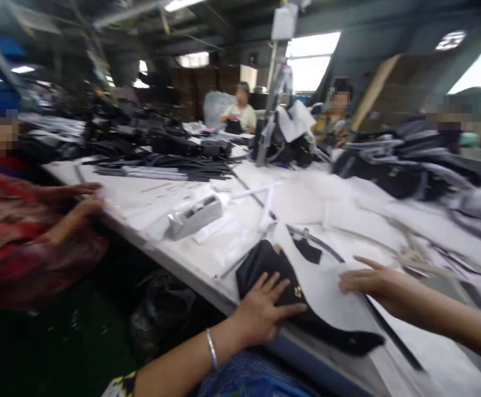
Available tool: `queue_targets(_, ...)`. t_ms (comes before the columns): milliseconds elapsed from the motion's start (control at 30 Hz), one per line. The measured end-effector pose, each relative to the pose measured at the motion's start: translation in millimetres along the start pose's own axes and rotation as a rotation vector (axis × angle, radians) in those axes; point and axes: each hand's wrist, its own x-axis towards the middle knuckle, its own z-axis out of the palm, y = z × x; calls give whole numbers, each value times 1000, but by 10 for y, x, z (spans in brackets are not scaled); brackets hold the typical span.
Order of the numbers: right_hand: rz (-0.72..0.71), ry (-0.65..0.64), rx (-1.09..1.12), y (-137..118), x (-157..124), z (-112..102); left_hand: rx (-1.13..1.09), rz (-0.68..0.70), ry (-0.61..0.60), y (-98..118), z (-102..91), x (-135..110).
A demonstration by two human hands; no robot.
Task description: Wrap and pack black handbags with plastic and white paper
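Pressing wide and flat, left fingers (290, 311) cover the black panel (325, 331), its clasp (297, 291) already fitted; right fingers (352, 282), outstretched, apparently empty, beside paper (331, 295); remaining steps indeterminable.

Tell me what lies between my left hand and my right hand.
In the head view, part of the black piece under your left hand, with its small metal fitting, then a white sheet, up to your right hand.

We are finding room over the desk (312, 204) beyond our right hand (366, 280), while a post (261, 144) and a black heap (401, 179) (farther right) are blocking deeper reach.
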Motion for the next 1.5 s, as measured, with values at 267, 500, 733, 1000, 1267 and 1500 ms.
queue_targets(267,248,75,-54,-481,281,209,-133,1,-1,25,53,-13)
queue_targets(500,89,-138,-26,-615,391,885,-111,2,16,3,92,-13)
queue_targets(733,-77,-113,8,-440,284,746,-88,14,-14,4,87,-15)
queue_targets(1000,-139,-40,15,-359,191,1071,-116,37,-13,28,112,-39)
queue_targets(1267,-174,-11,50,-290,222,1148,-106,10,-52,49,-7,-91)
queue_targets(1500,-218,-10,40,-274,239,1162,-112,-69,-4,348,-867,-9)
